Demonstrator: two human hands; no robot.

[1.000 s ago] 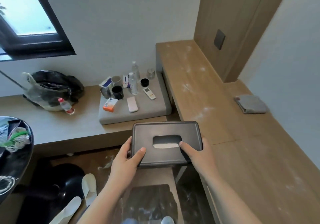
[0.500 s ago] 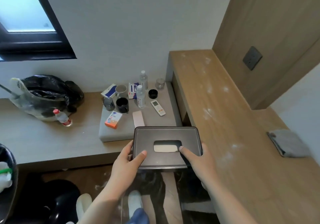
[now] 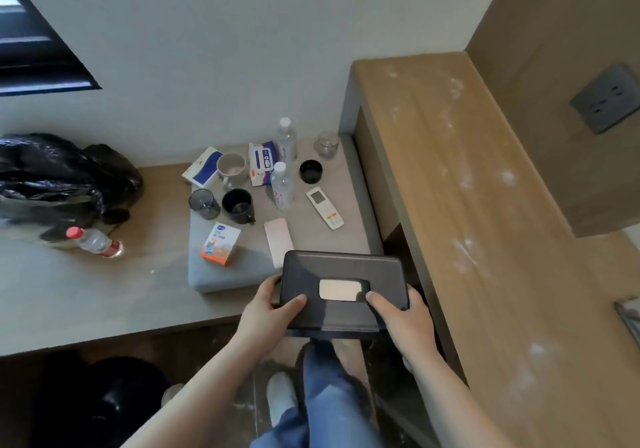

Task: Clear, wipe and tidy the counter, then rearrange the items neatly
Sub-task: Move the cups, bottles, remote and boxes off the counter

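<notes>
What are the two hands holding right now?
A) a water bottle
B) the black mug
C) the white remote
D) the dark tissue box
D: the left hand and the right hand grip the dark tissue box by its two ends, thumbs on top.

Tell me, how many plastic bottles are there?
3: the back bottle and front bottle stand on the grey pad; the red-capped bottle is beside the black bag, which may hide others.
</notes>
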